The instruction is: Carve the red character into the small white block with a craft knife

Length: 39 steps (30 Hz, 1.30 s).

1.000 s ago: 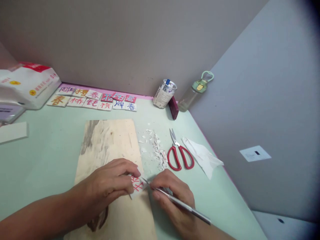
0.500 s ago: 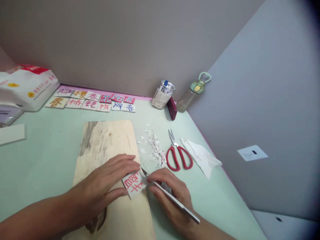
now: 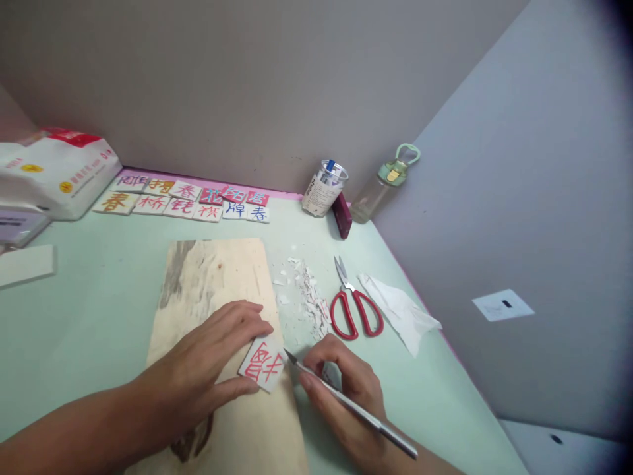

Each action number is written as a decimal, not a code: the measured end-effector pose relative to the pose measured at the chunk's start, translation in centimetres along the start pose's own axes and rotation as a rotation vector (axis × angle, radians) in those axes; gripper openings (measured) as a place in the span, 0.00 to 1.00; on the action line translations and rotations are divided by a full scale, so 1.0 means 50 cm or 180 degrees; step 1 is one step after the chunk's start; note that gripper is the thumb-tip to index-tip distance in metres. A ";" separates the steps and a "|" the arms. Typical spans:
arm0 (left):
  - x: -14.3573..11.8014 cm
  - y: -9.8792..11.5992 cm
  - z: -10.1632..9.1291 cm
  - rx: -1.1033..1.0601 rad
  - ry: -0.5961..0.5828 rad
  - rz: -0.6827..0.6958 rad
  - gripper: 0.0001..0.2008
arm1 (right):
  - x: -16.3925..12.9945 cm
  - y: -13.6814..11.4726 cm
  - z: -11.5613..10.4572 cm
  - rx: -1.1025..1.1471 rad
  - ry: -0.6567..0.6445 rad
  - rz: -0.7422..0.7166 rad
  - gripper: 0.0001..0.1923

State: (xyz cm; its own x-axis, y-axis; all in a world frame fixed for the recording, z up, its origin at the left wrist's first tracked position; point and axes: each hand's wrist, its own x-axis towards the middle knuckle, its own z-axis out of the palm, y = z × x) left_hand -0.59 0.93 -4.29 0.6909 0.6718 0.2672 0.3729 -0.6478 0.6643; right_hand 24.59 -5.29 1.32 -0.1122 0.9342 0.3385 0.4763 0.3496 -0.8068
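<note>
My left hand [image 3: 208, 363] lies flat on a wooden board [image 3: 217, 290], fingers and thumb holding the left edge of a small white tile [image 3: 263, 364] with a red character carved on it. My right hand [image 3: 346, 389] grips a silver craft knife [image 3: 346, 402] like a pen. Its blade tip sits just off the tile's right edge, at the board's right side. A heap of white shavings [image 3: 309, 297] lies just beyond the tile on the green table [image 3: 89, 303].
Red-handled scissors [image 3: 353, 303] and a crumpled tissue [image 3: 400, 307] lie to the right. Two rows of finished character tiles [image 3: 188, 198] sit at the back, with a pen cup [image 3: 324, 187], a dark red block [image 3: 343, 214] and a bottle [image 3: 383, 185]. A white bag [image 3: 54, 171] stands far left.
My left hand has slid back and uncovered the tile, and the tile has turned so that its character shows more fully. The knife tip has drawn back off the tile to its right edge.
</note>
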 end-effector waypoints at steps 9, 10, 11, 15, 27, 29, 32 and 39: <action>0.005 -0.004 0.004 -0.0006 -0.0014 0.0050 0.28 | 0.000 0.006 0.003 0.0052 0.0024 -0.0177 0.06; 0.005 -0.006 0.004 0.0024 -0.0021 0.0045 0.28 | -0.001 0.007 0.003 0.0056 0.0015 -0.0181 0.07; 0.004 -0.008 0.005 0.0053 -0.0034 0.0047 0.28 | -0.002 0.008 0.004 0.0060 0.0001 -0.0169 0.07; -0.001 -0.013 0.004 0.0227 -0.0115 0.0081 0.30 | -0.013 0.019 0.002 0.0074 -0.0108 -0.0017 0.06; 0.012 0.043 -0.012 0.1001 0.0198 0.0331 0.38 | -0.009 0.020 -0.003 0.0199 -0.0266 -0.0040 0.04; 0.010 0.043 -0.010 0.1052 0.0197 0.0338 0.34 | -0.005 0.018 -0.001 0.0204 -0.0217 -0.0105 0.05; 0.005 0.040 -0.008 0.1083 0.0175 0.0351 0.30 | 0.000 0.016 0.001 0.0161 -0.0138 -0.0147 0.06; 0.002 0.035 -0.006 0.1168 0.0240 0.0419 0.27 | 0.002 0.015 0.002 0.0127 -0.0091 -0.0174 0.06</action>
State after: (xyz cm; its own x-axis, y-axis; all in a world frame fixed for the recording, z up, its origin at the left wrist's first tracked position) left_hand -0.06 -0.04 -2.91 0.7052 0.5901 0.3931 0.4902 -0.8063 0.3310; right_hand 24.84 -4.95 0.70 -0.1623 0.9151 0.3690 0.4338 0.4021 -0.8063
